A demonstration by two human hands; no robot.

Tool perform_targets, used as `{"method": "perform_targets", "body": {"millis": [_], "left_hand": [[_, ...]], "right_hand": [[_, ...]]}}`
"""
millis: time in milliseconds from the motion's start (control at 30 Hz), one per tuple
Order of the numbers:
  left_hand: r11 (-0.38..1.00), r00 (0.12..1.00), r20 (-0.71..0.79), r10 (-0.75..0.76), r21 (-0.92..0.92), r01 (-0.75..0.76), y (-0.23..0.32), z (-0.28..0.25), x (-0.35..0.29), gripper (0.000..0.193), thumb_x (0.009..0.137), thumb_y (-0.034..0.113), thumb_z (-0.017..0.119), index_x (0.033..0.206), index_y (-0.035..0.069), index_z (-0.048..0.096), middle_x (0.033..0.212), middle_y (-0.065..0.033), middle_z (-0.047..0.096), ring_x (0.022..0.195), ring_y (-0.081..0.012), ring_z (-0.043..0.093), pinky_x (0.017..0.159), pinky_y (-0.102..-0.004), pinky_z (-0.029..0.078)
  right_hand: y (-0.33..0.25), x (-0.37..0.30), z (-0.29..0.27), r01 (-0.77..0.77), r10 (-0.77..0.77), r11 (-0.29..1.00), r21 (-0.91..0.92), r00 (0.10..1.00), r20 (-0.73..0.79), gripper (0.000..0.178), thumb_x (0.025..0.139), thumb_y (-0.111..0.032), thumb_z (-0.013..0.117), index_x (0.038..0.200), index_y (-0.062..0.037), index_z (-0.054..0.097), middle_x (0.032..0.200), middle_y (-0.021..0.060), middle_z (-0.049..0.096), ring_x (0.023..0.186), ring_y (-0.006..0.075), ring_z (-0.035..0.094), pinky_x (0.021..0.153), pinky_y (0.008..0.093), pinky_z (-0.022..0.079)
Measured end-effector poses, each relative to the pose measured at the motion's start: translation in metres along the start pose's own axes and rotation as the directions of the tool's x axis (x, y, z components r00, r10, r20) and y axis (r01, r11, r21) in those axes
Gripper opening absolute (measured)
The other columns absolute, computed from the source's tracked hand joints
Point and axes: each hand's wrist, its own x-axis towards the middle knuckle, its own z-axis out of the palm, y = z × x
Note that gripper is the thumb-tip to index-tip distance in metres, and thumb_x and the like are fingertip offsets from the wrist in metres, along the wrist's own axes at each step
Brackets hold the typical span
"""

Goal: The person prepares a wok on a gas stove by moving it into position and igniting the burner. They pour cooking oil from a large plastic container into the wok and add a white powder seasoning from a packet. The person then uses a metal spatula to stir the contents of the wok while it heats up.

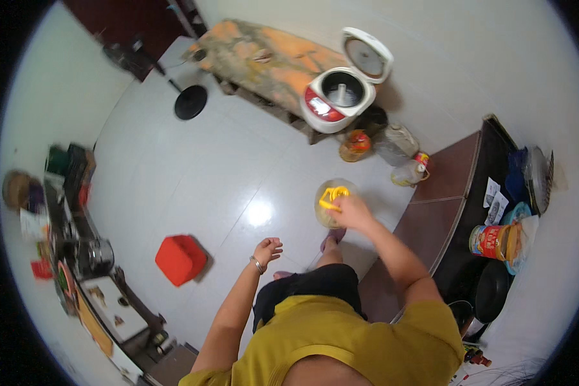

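My right hand point(349, 211) reaches out at the right of the middle, fingers closed on a yellow plastic thing point(329, 201) with looped parts, whose exact kind I cannot make out. Under it is a round, pale see-through container point(326, 217) near my feet; whether the two are joined is unclear. My left hand point(267, 251), with a bracelet at the wrist, hangs in the air holding nothing, its fingers loosely bent and apart.
An open rice cooker point(340, 96) sits at the end of a stone-topped bench point(251, 51). Bottles and jars point(399, 154) stand beside it. A red stool point(181, 260) is at left, a dark-topped counter point(460, 257) at right, and a fan base point(191, 103) farther off.
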Motion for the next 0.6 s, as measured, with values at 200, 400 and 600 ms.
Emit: {"method": "perform_targets", "body": {"millis": [200,400,600], "left_hand": [[0.937,0.981,-0.141,0.13,-0.306,-0.168,-0.055,-0.114,-0.09,0.036,0.084,0.032,0.058,0.109,0.008,0.048,0.106,-0.0095,0.057,0.098,-0.0224,0.055,0.083,-0.0371,0.045],[0.671,0.919,-0.251,0.305,-0.627,-0.395,-0.108,-0.19,-0.142,0.046,0.089,0.044,0.044,0.114,0.005,0.043,0.116,-0.0119,0.051,0.104,-0.0246,0.05,0.088,-0.0395,0.042],[0.209,0.794,-0.568,0.218,-0.767,-0.606,-0.138,-0.245,-0.179,0.066,0.085,0.057,0.041,0.122,0.003,0.035,0.125,-0.0162,0.042,0.114,-0.0286,0.041,0.095,-0.0436,0.036]], "right_hand": [[-0.21,-0.033,-0.023,0.401,-0.404,0.913,-0.067,0.915,-0.022,0.029,0.076,-0.032,0.062,0.07,-0.0037,0.061,0.062,0.0146,0.056,0.057,0.0279,0.055,0.053,0.0372,0.042],[-0.396,-0.075,0.015,0.673,-0.657,0.738,-0.046,0.733,0.179,0.036,0.076,-0.036,0.062,0.065,-0.0024,0.058,0.057,0.0145,0.054,0.053,0.0284,0.054,0.051,0.0368,0.04],[-0.533,-0.097,0.08,0.845,-0.787,0.535,0.011,0.493,0.37,0.038,0.076,-0.036,0.063,0.066,-0.0002,0.056,0.054,0.0136,0.05,0.047,0.0239,0.048,0.047,0.034,0.038]]}}
